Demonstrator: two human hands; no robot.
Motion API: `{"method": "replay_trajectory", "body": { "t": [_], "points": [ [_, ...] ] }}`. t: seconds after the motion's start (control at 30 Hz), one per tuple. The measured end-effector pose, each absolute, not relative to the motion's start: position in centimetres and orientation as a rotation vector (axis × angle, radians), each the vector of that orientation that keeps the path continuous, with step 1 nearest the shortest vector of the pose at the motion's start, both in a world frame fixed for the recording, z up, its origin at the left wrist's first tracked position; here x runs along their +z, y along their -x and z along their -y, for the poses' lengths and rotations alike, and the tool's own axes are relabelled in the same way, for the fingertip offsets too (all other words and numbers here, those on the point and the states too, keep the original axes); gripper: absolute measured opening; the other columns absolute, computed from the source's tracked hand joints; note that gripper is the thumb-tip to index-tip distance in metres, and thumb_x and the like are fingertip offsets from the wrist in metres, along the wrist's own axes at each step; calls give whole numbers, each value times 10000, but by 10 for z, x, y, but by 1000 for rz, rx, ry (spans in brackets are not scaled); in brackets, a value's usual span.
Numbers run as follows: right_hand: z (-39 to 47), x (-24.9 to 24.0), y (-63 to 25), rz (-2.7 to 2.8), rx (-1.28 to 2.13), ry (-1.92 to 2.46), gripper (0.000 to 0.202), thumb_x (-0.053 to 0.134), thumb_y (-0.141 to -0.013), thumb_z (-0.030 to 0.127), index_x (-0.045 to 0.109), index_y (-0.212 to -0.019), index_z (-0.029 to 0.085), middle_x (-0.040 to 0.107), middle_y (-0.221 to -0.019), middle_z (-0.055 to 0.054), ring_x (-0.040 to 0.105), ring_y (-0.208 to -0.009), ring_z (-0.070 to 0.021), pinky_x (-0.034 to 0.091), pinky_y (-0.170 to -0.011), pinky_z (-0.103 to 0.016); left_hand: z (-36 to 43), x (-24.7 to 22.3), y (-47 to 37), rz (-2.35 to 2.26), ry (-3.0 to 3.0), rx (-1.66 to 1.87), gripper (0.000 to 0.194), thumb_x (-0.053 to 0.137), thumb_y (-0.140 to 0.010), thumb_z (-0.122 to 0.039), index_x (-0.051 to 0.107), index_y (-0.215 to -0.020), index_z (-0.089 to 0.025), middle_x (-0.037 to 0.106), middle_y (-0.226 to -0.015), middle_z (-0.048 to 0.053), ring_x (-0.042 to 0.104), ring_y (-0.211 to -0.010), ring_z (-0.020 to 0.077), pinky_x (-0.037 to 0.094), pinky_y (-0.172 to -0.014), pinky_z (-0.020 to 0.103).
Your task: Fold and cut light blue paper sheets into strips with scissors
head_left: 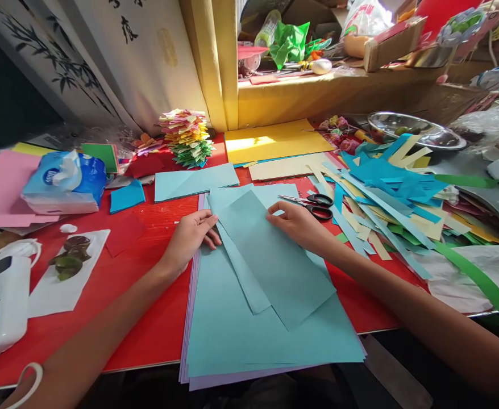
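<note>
My left hand [196,227] pinches the edge of a light blue paper piece [243,278] between thumb and fingers. My right hand [290,224] grips the upper right edge of a second light blue paper piece [277,261], which is tilted and partly covers the first. Both lie over a stack of large light blue sheets [224,341], with lilac sheets showing below at its left and front edges. Just beyond my right hand, black-handled scissors [320,205] rest on the table. Folded or cut light blue paper [196,182] sits behind my left hand.
Cut paper strips [386,199] are heaped at the right, near a metal bowl [418,129]. A stack of folded coloured papers [187,139] stands at the back beside yellow paper [275,139]. On the left are a tissue pack [66,180] and a white device [2,312]. The red table's front edge is close.
</note>
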State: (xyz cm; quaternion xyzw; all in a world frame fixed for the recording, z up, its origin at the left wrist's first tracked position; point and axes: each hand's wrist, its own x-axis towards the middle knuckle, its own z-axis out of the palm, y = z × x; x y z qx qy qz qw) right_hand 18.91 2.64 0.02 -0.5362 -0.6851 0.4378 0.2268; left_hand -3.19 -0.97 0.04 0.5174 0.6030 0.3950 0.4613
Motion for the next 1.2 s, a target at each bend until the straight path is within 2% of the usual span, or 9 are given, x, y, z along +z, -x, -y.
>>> {"method": "replay_trajectory", "body": {
  "t": [0.1, 0.3, 0.4, 0.53, 0.6, 0.77, 0.87, 0.97, 1.2],
  "points": [
    [-24, 1, -186, 1838, 1199, 1484, 234, 458, -822, 417, 540, -895, 211, 615, -778, -22, 501, -548, -113, 355, -434, -222, 10, 1, 30, -1452, -1277, 974, 295, 536, -789, -437, 543, -795, -143, 544, -613, -6, 576, -527, 111, 448, -437, 192],
    [-17, -2, -181, 1780, 1249, 1424, 251, 430, -828, 446, 504, -909, 220, 587, -702, -1, 451, -504, -114, 307, -428, -239, 9, -3, 28, -1445, -1292, 942, 274, 626, -727, -378, 525, -836, -148, 561, -542, -17, 545, -469, 112, 418, -414, 195],
    [-18, -6, -181, 1803, 1106, 1311, 229, 432, -838, 427, 512, -891, 219, 584, -798, -19, 518, -678, -146, 388, -558, -266, 11, -5, 28, -1408, -1339, 969, 233, 595, -755, -382, 523, -778, -161, 564, -485, -13, 524, -445, 110, 417, -432, 204],
    [-23, -8, -183, 1730, 946, 1212, 263, 538, -789, 420, 513, -958, 220, 490, -1149, -68, 481, -1029, -185, 407, -817, -305, 13, -3, 27, -1371, -1338, 1009, 225, 579, -774, -383, 518, -756, -167, 568, -474, -13, 515, -436, 106, 425, -464, 214],
    [-24, -6, -185, 1642, 1129, 1181, 306, 547, -779, 449, 481, -983, 230, 508, -1131, -62, 514, -972, -173, 429, -771, -297, 14, -1, 26, -1365, -1327, 1001, 235, 576, -778, -388, 509, -744, -166, 559, -471, -16, 519, -439, 107, 429, -473, 218],
    [-24, -3, -186, 1475, 1531, 1020, 272, 551, -789, 413, 430, -957, 238, 578, -728, 34, 534, -637, -110, 431, -605, -260, 14, 1, 27, -1377, -1317, 1048, 239, 610, -748, -380, 519, -768, -159, 513, -560, -36, 535, -464, 103, 445, -452, 220],
    [-24, -3, -184, 1463, 1511, 1018, 322, 587, -768, 368, 459, -1024, 220, 609, -759, 18, 560, -678, -119, 439, -628, -269, 12, 2, 28, -1400, -1321, 1147, 343, 622, -736, -351, 523, -1020, -185, 513, -751, -25, 531, -467, 81, 440, -408, 214],
    [-25, -5, -183, 1486, 1528, 1034, 338, 600, -755, 360, 503, -1037, 201, 631, -801, -9, 584, -734, -140, 444, -642, -277, 12, 3, 28, -1399, -1351, 1193, 548, 617, -737, -323, 416, -1242, -257, 474, -851, -16, 527, -477, 62, 453, -405, 210],
    [-24, -5, -182, 1417, 1544, 1066, 266, 671, -686, 329, 552, -873, 182, 618, -788, -4, 577, -725, -124, 449, -635, -251, 12, 3, 29, -1345, -1415, 1231, 423, 580, -756, -309, 481, -1159, -225, 428, -739, -38, 508, -508, 71, 469, -432, 207]
  ]
}}
